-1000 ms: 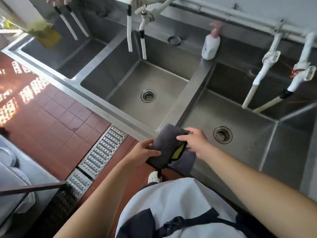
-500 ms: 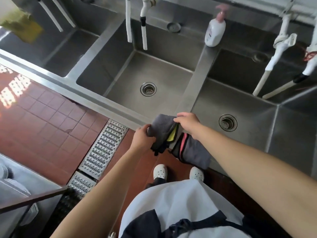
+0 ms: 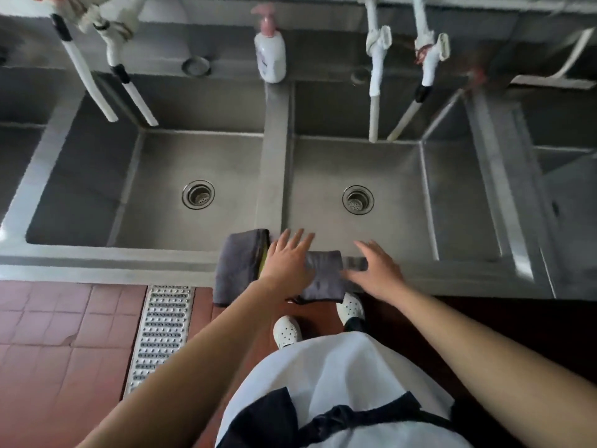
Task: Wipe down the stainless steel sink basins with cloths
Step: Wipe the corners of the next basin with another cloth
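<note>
Two grey cloths hang over the front rim of the steel sink. The left cloth (image 3: 237,266) has a yellow edge and lies at the foot of the divider between the left basin (image 3: 193,163) and the right basin (image 3: 355,163). The right cloth (image 3: 323,276) drapes beside it. My left hand (image 3: 289,260) lies with spread, straight fingers where the two cloths meet. My right hand (image 3: 374,270) hovers with straight fingers at the right cloth's right edge. Neither hand grips anything.
A soap pump bottle (image 3: 269,53) stands at the back of the divider. White taps (image 3: 374,76) hang over each basin. More basins lie at far left and right. A metal floor drain grate (image 3: 161,331) runs through the red tiles at my left.
Both hands held the cloths bunched at the sink's front edge; now the cloths lie draped over the rim and both hands have let go with fingers spread. The view has swung to face the sinks squarely.
</note>
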